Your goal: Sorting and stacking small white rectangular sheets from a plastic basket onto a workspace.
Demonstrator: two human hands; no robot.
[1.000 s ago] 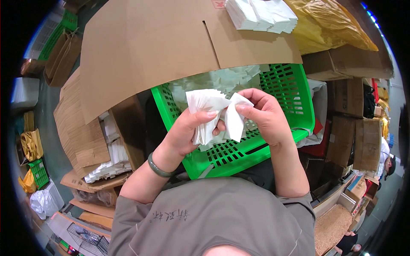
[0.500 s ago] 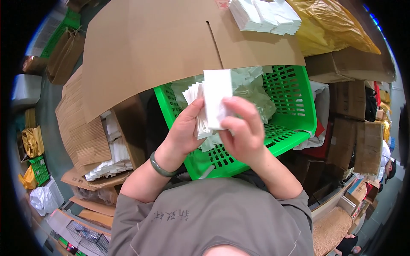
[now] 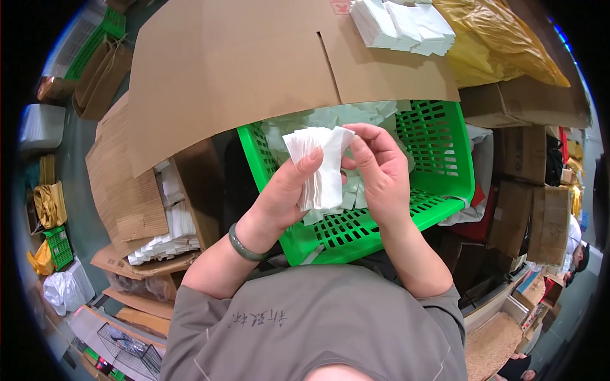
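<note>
My left hand (image 3: 286,190) is closed around a fanned stack of thin white paper slips (image 3: 311,168), thumb on the front and fingers behind. A green bangle sits on that wrist. My right hand (image 3: 386,174) pinches the upper right corner of the frontmost slip between thumb and finger, bending it slightly from the stack. Both hands are above a green plastic basket (image 3: 466,149) with slotted walls. Inside it lie many loose pale paper pieces (image 3: 356,117), partly hidden by my hands and the cardboard.
A large flat cardboard sheet (image 3: 235,63) covers the basket's far side, bearing neat white paper stacks (image 3: 403,28). Yellow plastic (image 3: 502,44) lies at the far right. To the left are layered cardboard (image 3: 127,171) and a box of white papers (image 3: 181,222). Cartons (image 3: 521,152) stand right.
The front slip, earlier upright and raised against the stack, now lies lower over it. My right hand has moved from its face to its upper corner; the left still grips the stack.
</note>
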